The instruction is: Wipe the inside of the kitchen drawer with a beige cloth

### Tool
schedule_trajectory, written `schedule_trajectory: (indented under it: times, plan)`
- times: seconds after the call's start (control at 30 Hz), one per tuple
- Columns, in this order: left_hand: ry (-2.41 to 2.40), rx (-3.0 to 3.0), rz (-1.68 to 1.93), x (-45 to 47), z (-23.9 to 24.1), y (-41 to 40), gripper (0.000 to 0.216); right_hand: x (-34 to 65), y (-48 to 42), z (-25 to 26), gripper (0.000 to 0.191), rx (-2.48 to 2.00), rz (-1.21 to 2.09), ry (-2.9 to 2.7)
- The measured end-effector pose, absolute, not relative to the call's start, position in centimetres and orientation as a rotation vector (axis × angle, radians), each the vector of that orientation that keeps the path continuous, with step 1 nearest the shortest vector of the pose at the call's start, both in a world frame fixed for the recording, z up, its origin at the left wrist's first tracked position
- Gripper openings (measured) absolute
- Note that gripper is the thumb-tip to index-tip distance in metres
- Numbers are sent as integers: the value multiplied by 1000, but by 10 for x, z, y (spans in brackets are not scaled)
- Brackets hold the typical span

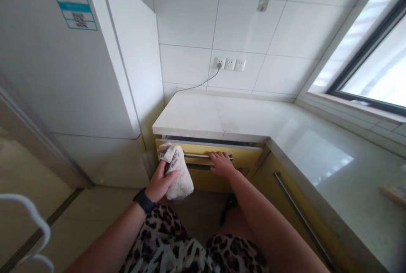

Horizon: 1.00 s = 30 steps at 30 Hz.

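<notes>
My left hand [163,182] is closed around a folded whitish cloth [180,176] with some dark marks, held in front of the left end of a yellow drawer [249,153]. The drawer stands slightly pulled out, with a dark gap below the countertop. On its metal bar handle [196,156], near the right end, rest the fingers of my right hand [221,164], curled over the bar. A second bar handle [201,166] shows just below, partly hidden by the cloth and my right hand.
A white countertop [203,114] runs along the tiled wall and turns toward me on the right. On the left rises a tall white fridge [79,74]. A cabinet with a long handle [298,214] is beside my right arm. A cable [196,86] hangs from a wall socket [221,62].
</notes>
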<state>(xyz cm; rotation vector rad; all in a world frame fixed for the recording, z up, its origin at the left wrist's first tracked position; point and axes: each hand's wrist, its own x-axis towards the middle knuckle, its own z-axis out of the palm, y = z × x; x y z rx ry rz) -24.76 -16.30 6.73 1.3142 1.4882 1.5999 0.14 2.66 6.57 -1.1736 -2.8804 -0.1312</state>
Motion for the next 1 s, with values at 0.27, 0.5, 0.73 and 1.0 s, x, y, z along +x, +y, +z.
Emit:
schedule_trajectory:
  times: [0.27,0.5,0.73,1.0]
  plan:
    - [1327,1471,1723,-261,167,-98,71,-16,68,51,60,-1308,-23,-2786]
    - [1165,1540,1533,-250,210,-5,71,-19,94,46,65,-1271,90,-2789]
    - [1383,1531,1398,-228,223,111,61,-7,82,51,71,-1249,93,-2797]
    - [1863,1687,1124,-221,182,173,52,41,91,103,71,-880,191,-3215]
